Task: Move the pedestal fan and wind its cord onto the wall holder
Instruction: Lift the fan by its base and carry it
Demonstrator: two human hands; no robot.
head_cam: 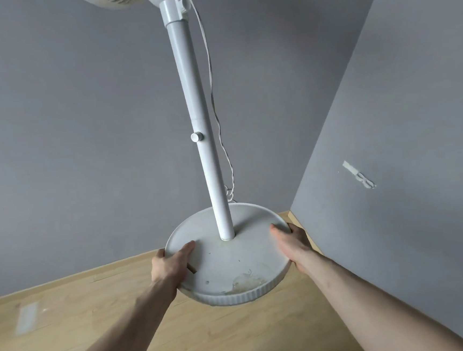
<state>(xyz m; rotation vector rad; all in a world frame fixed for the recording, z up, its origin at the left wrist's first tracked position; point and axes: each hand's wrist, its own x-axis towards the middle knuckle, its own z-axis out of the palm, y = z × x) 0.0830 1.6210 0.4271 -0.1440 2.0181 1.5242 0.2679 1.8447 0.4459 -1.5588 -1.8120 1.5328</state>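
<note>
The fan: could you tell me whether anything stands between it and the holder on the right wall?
Nothing visible does. Both hands, left and right, grip the fan's base; bare floor and bare wall lead to the holder.

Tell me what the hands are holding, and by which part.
Both hold the pedestal fan by its round base: the left hand grips the left rim, the right hand the right rim.

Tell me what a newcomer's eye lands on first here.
First, the white pedestal fan at centre, its round base gripped at opposite edges by the left hand and right hand. Next, the thin cord hanging beside the pole, then the small wall holder on the right-hand grey wall.
</note>
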